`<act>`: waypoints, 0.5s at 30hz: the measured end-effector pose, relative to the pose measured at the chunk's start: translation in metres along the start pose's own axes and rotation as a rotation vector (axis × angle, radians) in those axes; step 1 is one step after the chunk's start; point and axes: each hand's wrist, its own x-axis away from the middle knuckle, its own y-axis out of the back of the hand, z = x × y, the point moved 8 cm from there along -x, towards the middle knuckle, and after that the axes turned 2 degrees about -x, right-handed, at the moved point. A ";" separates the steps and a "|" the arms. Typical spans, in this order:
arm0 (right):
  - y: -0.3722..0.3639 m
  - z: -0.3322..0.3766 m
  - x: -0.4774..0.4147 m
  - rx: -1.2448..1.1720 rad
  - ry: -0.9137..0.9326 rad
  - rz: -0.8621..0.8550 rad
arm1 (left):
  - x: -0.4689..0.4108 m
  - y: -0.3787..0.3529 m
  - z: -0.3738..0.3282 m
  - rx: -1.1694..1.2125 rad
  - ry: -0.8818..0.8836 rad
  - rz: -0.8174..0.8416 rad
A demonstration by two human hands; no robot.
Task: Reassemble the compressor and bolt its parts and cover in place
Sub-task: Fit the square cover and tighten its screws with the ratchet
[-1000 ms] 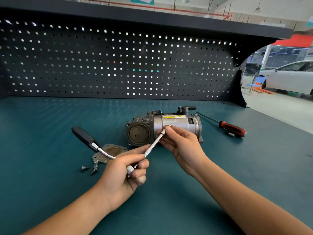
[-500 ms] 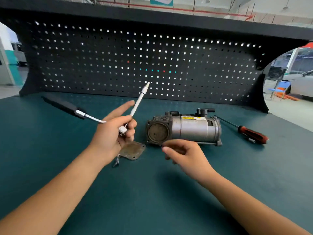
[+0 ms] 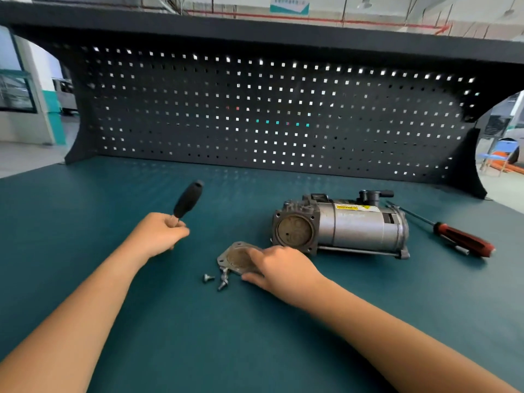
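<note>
The grey metal compressor [image 3: 354, 225] lies on its side on the bench, its round open end facing left. Its flat cover plate [image 3: 233, 258] lies on the mat just left of it. My right hand [image 3: 276, 265] rests over the plate, with fingers on top and the thumb at its near edge. Loose bolts [image 3: 215, 279] lie beside the plate. My left hand [image 3: 160, 231] grips the metal part of a ratchet wrench, whose black handle [image 3: 188, 198] points up and away. The rest of the wrench is hidden in the hand.
A red-handled screwdriver [image 3: 459, 241] lies to the right of the compressor. The teal bench mat [image 3: 113, 194] extends left and toward me. A black pegboard [image 3: 269, 114] closes off the back of the bench.
My right hand dropped from in front of the compressor onto the cover plate. My left hand swung the wrench over, so the black handle now points up and the extension is out of sight.
</note>
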 end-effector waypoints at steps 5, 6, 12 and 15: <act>0.024 0.017 0.013 0.261 0.076 -0.255 | 0.003 0.018 0.022 -0.143 0.153 0.034; 0.030 0.017 0.015 0.253 0.068 -0.309 | 0.003 0.020 0.023 -0.171 0.152 0.031; 0.057 -0.005 0.034 0.061 0.035 -0.443 | 0.010 0.005 0.009 -0.435 0.032 0.076; 0.059 -0.020 0.048 0.014 -0.019 -0.480 | 0.013 -0.008 -0.006 -0.450 -0.069 0.082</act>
